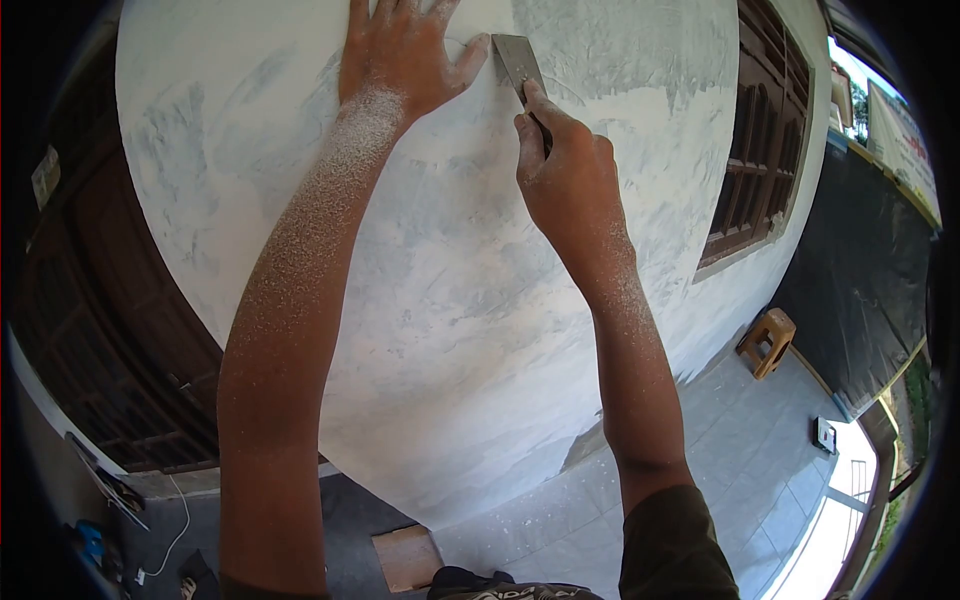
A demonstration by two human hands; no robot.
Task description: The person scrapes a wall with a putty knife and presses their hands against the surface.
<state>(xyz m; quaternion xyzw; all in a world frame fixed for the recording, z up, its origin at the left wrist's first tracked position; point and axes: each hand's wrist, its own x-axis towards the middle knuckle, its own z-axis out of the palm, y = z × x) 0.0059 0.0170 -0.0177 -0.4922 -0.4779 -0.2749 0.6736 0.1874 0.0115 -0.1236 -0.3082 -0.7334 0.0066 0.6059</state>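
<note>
Behind the left hand (397,60), its fingers spread, I view a patchy white wall (440,290); just right of the thumb, a scraper (517,62), gripped in the right hand (572,170), points blade-up, its long axis tilting left.

Two hands are showing, the left hand (398,62) near eleven o'clock and the right hand (572,168) at one. One scraper (517,62) is slanting at twelve, one window (762,140) is sitting at two, one stool (773,328) is standing at three, one board (406,559) is lying between six and seven, and one cable (187,512) is trailing at eight.
</note>
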